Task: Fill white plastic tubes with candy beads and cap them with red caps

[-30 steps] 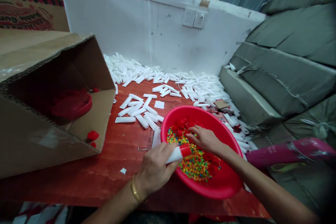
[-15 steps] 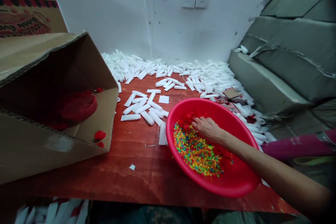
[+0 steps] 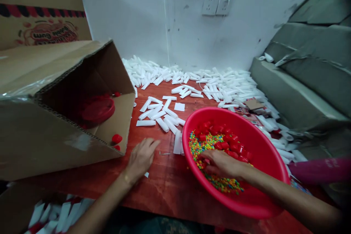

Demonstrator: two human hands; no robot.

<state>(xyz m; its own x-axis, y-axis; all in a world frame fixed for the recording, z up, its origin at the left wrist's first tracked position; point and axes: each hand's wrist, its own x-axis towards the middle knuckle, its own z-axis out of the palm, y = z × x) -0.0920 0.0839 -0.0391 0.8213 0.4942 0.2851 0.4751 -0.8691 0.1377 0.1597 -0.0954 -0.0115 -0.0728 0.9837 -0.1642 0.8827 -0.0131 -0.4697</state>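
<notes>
Multicoloured pellets [image 3: 201,145] lie loose in the red basin [image 3: 241,203], gathered toward its left side beside a cluster of red caps [image 3: 233,146]. My right hand [image 3: 223,162] reaches in among them, its grip curled; the fingertips are partly hidden, so I cannot tell whether it closes on anything. My left hand [image 3: 141,155], grip released and empty, is over the counter [image 3: 170,179] between the basin and the open cardboard box [image 3: 63,142]; white tubes [image 3: 159,114] lie just beyond it. I judge that a quick sweep of my right fingers could throw pellets over the rim, and that my forearm, pressing on the near side, could tip the basin. A low pass of my left hand could scatter the nearest tubes.
</notes>
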